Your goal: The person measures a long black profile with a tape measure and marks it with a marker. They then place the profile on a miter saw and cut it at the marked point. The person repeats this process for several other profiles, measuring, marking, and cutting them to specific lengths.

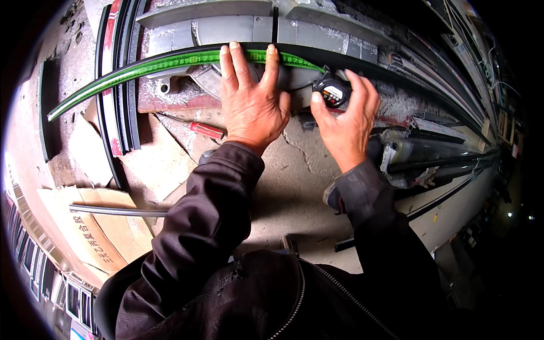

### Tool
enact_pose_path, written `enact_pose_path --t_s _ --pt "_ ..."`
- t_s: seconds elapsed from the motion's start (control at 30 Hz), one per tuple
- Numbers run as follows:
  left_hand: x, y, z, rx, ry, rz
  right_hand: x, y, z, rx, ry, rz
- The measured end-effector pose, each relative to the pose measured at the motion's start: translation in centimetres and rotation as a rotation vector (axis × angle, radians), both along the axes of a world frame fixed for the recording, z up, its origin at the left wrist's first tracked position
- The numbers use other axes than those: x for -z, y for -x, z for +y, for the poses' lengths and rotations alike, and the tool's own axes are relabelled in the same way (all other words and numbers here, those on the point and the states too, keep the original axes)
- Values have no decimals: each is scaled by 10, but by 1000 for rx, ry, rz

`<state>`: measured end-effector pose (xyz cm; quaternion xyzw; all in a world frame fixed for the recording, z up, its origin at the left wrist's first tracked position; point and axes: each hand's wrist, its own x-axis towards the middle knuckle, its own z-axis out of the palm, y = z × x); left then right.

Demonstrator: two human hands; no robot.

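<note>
A grey concrete floor (294, 187), cracked and dusty, fills the middle of the view, with flattened cardboard (96, 226) lying on it at the left. Across the top stands a grey metal saw base (238, 28), and in front of it runs a long black profile strip (396, 62), bent by the lens into an arc. More black strips (122, 85) lie stacked at the left, and a bundle of wrapped profiles (430, 153) stretches away at the right.

Along the black profile strip lies the green blade of a tape measure (141, 68), pulled out to the left well past the saw base. The left hand (252, 102) rests flat over it, fingers spread and fingertips pressing the blade down on the strip (an open, pinning grip, closed round nothing). The right hand (345, 122) holds the black tape case (332, 93) just beside the left, thumb on one side and fingers curled over the other, closed on it.

A red-handled screwdriver (205, 130) lies on the floor just left of the left wrist. A thin metal bar (119, 211) crosses the cardboard.
</note>
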<state>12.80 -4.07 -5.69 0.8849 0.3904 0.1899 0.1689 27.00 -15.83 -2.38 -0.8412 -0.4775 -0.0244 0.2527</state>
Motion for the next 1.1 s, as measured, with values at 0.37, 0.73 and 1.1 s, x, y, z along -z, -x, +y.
enact_pose_path --t_s 0.37,0.73,1.1 --pt "2 0 -1 3 20 0 14 -11 27 -143 193 -134" --pt "0 -1 -2 -18 25 -3 10 -20 43 -130 129 -111" --pt "-16 5 -3 -10 7 24 -3 -29 40 -156 156 100"
